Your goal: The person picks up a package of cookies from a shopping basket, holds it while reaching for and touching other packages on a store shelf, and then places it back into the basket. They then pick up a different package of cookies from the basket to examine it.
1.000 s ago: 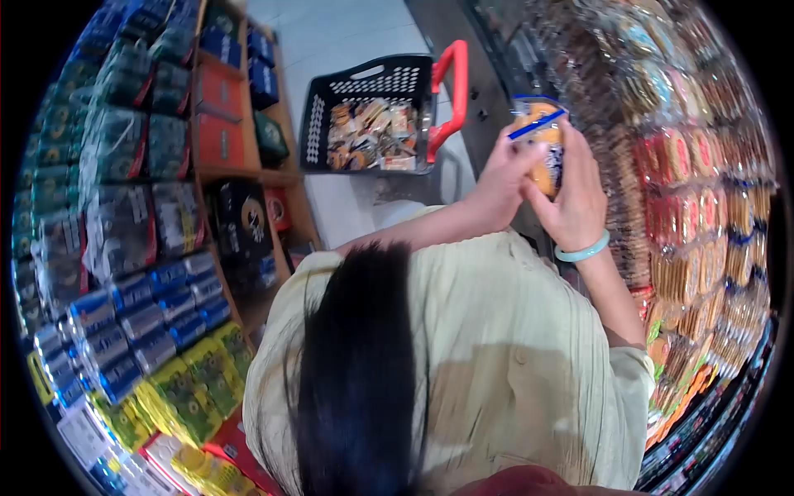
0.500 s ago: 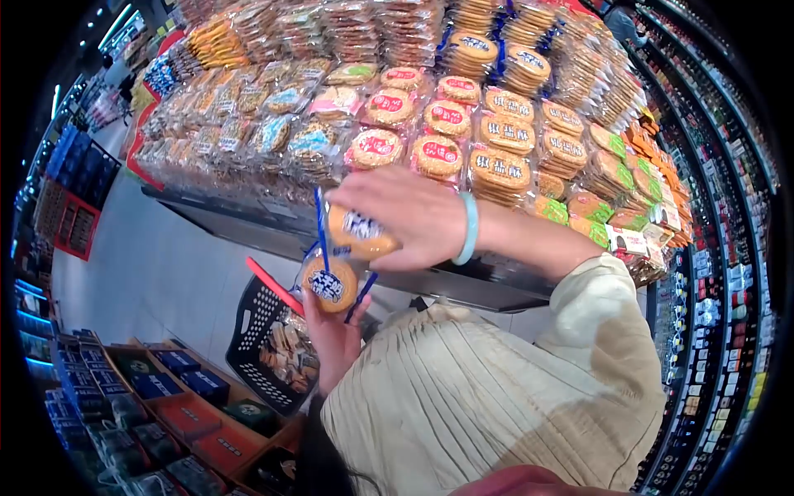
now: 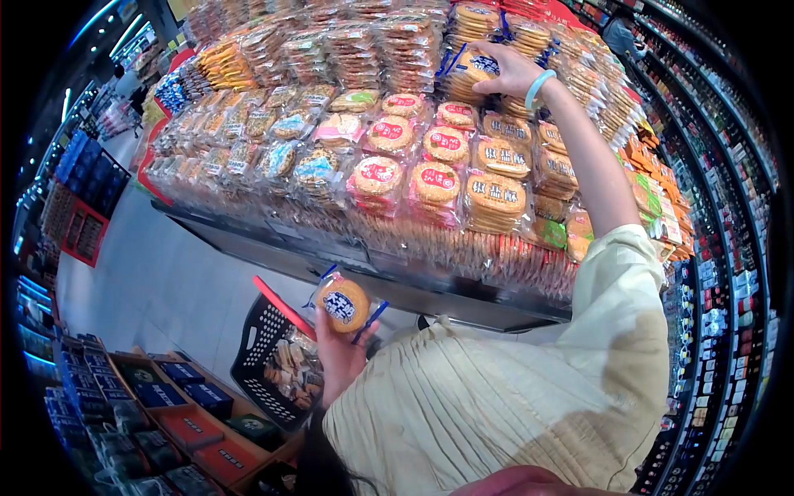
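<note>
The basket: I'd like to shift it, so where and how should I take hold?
Probably by the middle of the red handle, fingers closing over it from above, coming from the open floor side. It is a long, slim, exposed bar along the basket's edge; the left hand crowds its near end.

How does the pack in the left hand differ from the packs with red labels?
The held pack has blue print and edge strips; the red packs have red labels. The held pack is in the left hand; the red packs lie on the display. Both contain round biscuits in clear wrapping.
</note>
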